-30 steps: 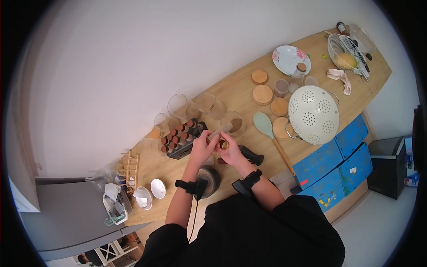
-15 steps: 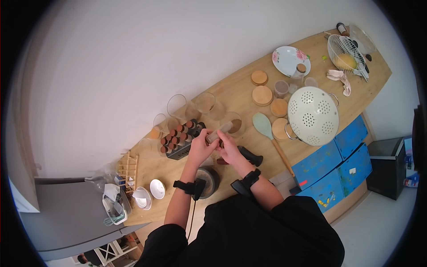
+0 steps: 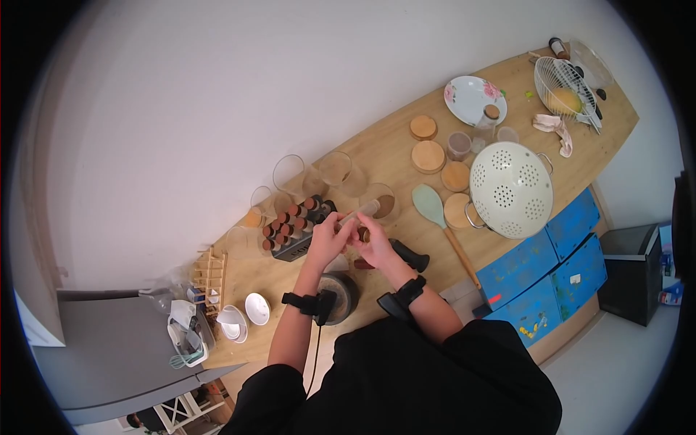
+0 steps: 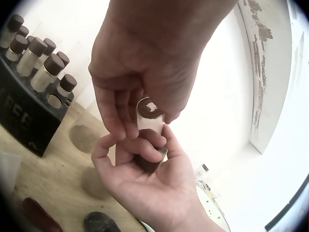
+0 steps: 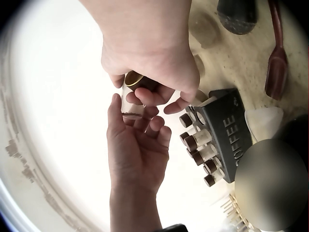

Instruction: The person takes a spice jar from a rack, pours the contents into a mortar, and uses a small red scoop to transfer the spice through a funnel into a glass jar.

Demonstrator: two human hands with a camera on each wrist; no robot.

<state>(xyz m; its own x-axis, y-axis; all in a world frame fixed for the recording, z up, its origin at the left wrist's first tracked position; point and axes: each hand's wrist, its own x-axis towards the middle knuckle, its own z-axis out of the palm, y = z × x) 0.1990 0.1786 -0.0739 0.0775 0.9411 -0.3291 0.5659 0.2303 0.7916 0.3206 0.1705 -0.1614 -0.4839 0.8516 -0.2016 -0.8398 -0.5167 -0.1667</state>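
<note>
Glass vial [image 4: 150, 124]: clear, slim and straight-walled; brown matter shows at its rounded end, with a pale patch on it in the left wrist view.
Vial's pose: tilted, held in the air above the table [image 3: 395, 156], slanting from near left to far right.
Vial's hold: pinched between the thumb and fingers of the left hand [image 3: 330, 241].
Cap [image 5: 147, 83]: dark brown, short and round, with a thin gold-coloured rim; off the vial.
Cap's place: in the curled fingers of the right hand [image 3: 374, 245], just beside the vial, partly hidden.
</note>
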